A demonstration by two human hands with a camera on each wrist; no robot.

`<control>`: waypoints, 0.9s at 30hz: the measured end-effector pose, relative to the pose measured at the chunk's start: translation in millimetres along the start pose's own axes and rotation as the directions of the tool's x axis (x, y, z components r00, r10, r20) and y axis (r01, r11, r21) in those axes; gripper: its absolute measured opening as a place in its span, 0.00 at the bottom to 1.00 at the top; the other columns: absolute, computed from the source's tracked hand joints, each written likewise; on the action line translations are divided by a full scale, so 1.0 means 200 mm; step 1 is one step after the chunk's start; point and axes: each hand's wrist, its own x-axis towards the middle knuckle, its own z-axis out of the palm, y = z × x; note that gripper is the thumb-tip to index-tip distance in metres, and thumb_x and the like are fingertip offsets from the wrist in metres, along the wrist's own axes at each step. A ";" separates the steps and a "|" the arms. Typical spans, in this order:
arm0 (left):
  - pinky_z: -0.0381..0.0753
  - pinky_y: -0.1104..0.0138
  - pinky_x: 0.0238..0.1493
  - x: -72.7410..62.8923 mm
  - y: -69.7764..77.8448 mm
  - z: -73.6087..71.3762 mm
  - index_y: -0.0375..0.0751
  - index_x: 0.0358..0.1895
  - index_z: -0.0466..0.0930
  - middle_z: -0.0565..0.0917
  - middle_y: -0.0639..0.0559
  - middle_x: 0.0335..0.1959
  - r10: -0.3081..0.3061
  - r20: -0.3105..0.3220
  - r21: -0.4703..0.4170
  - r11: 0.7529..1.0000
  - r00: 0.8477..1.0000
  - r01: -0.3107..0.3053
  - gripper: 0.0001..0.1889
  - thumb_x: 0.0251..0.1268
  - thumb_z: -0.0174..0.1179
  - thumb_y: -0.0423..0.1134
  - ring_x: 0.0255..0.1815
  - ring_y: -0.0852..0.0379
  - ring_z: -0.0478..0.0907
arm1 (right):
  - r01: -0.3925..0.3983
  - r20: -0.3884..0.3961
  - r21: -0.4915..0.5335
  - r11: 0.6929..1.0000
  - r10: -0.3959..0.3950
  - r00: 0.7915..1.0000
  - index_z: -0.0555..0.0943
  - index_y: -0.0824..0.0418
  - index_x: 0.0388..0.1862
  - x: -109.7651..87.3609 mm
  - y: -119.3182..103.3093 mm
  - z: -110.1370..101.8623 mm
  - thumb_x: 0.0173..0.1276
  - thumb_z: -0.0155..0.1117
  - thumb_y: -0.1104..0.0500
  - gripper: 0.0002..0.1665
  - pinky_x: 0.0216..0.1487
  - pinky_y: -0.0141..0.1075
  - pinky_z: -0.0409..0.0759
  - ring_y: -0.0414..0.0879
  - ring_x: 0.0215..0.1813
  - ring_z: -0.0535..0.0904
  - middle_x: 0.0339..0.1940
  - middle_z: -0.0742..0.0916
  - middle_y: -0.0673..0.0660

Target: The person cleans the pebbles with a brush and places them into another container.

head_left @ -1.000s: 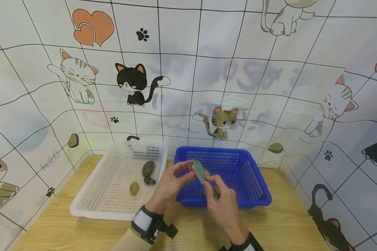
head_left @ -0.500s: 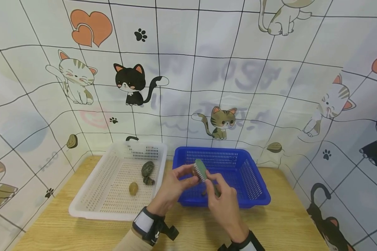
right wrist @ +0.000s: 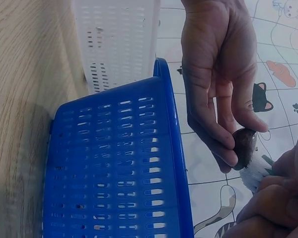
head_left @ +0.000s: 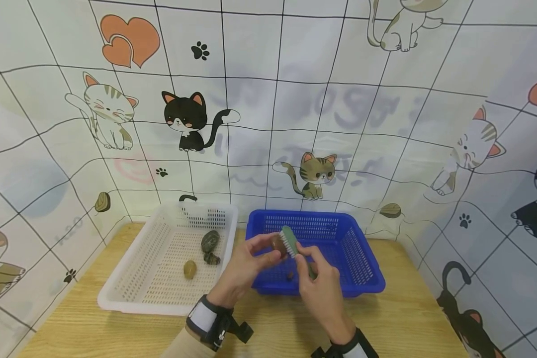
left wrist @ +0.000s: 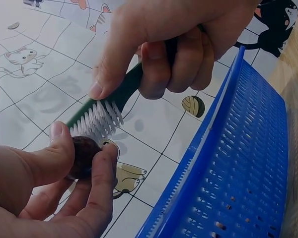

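Note:
Over the blue basket (head_left: 360, 258), my left hand (head_left: 241, 268) pinches a smooth reddish-brown stone (head_left: 278, 245) between thumb and fingers. My right hand (head_left: 323, 291) grips a green brush (head_left: 288, 237), its thumb lying along the back. The white bristles (left wrist: 97, 119) press against the stone's side in the left wrist view. From the right wrist view the stone (right wrist: 244, 148) looks dark and rounded, with fingertips on two sides. Much of the brush handle is hidden inside the right hand.
At the left, a white basket (head_left: 136, 307) holds a dark green veined stone (head_left: 211, 241), a striped stone (head_left: 212, 258) and a tan stone (head_left: 190, 269). Something small and dark (head_left: 290, 276) lies in the blue basket. Both baskets stand on a wooden table (head_left: 71, 318) before a cat-print sheet.
The brush has shifted slightly to the right across the stone, and more of the stone's face shows. The left hand keeps its hold in nearly the same place.

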 end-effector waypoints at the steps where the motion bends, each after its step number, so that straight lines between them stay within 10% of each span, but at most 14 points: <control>1: 0.94 0.62 0.72 0.00 0.00 0.00 0.36 0.82 0.79 0.85 0.34 0.75 0.003 -0.001 -0.004 1.000 1.000 -0.003 0.28 0.85 0.70 0.29 0.59 0.55 0.95 | 0.000 0.001 0.003 1.000 0.000 1.000 0.87 0.56 0.71 0.00 0.00 0.00 0.93 0.66 0.60 0.15 0.12 0.21 0.56 0.22 0.14 0.55 0.14 0.70 0.37; 16: 0.92 0.59 0.75 0.00 0.01 -0.03 0.40 0.80 0.83 0.88 0.38 0.72 0.020 -0.126 0.010 1.000 0.992 -0.019 0.26 0.84 0.71 0.30 0.62 0.52 0.95 | -0.036 0.042 0.036 0.999 0.035 0.999 0.87 0.54 0.69 -0.01 -0.03 0.02 0.93 0.66 0.59 0.13 0.11 0.23 0.60 0.24 0.14 0.58 0.32 0.96 0.50; 27: 0.92 0.59 0.76 0.01 -0.01 -0.02 0.42 0.79 0.84 0.87 0.40 0.73 0.016 -0.125 0.047 0.999 0.992 -0.011 0.25 0.84 0.73 0.34 0.66 0.55 0.90 | 0.061 0.046 0.000 0.998 -0.061 0.997 0.86 0.60 0.69 -0.03 -0.04 0.04 0.93 0.64 0.61 0.14 0.12 0.21 0.58 0.20 0.14 0.55 0.28 0.94 0.56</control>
